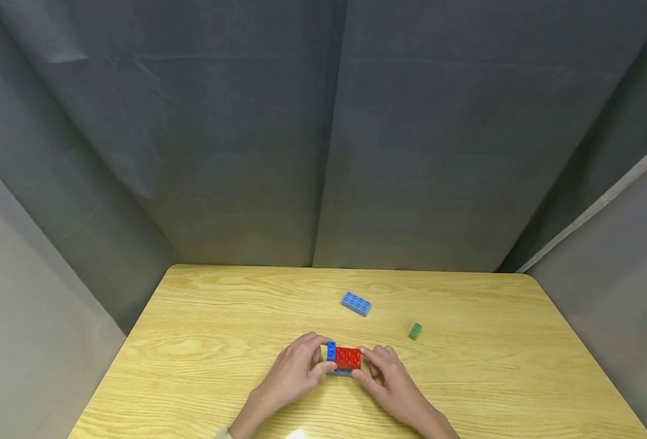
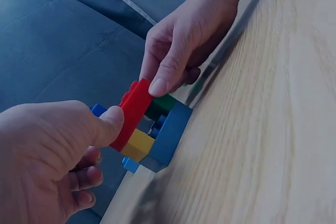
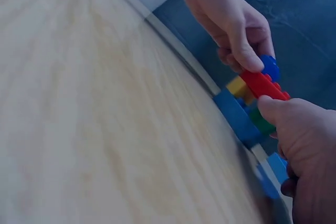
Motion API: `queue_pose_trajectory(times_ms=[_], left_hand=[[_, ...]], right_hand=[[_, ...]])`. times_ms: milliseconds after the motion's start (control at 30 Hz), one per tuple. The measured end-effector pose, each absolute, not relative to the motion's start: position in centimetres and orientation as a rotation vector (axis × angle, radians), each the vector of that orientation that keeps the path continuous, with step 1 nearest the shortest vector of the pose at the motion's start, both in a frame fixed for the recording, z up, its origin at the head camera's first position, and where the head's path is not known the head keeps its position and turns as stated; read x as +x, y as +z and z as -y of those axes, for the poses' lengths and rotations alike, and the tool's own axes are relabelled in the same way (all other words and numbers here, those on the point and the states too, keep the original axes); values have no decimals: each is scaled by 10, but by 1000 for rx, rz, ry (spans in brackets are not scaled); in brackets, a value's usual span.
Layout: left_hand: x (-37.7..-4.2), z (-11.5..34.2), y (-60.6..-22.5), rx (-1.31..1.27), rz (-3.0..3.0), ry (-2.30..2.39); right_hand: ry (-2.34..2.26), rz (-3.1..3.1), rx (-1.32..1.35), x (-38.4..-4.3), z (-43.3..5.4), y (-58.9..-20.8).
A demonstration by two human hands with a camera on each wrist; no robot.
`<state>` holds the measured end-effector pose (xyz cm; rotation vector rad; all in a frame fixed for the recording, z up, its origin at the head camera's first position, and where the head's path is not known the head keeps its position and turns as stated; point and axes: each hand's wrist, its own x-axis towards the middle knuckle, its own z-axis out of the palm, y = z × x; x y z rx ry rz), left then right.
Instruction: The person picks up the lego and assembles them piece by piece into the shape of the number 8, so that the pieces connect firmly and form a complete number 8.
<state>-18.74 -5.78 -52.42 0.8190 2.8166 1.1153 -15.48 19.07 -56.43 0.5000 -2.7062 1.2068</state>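
Note:
In both wrist views a small stack of toy building bricks stands low at the table. Its base is a blue brick (image 2: 167, 142), bearing a yellow brick (image 2: 138, 145) and a green brick (image 2: 159, 106) with a gap between them. Across these lies a red brick (image 1: 347, 357), studs up, and a small blue brick (image 1: 331, 350) sits at its left end. My left hand (image 1: 297, 367) pinches the stack's left end between thumb and index finger, thumb on the near side. Opposite it, my right hand (image 1: 391, 381) pinches the red brick's right end.
Beyond the hands a lighter blue brick (image 1: 356, 303) lies on the wood-grain table (image 1: 219, 317). A small green brick (image 1: 414, 331) lies farther right. Grey curtains (image 1: 246, 152) hang behind the table's back edge, and pale panels (image 1: 27, 292) flank its sides.

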Motion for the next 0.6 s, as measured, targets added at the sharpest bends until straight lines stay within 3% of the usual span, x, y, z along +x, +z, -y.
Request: queue_pose_trajectory(times_ms=[400,600], left_hand=[[-189,56,-531,876,-2872,1147],[-189,57,-533,871,-2874,1144]], right_hand=[[1079,2605,562,-170,-225,-559],[951,2544,460,-179,-241,-561]])
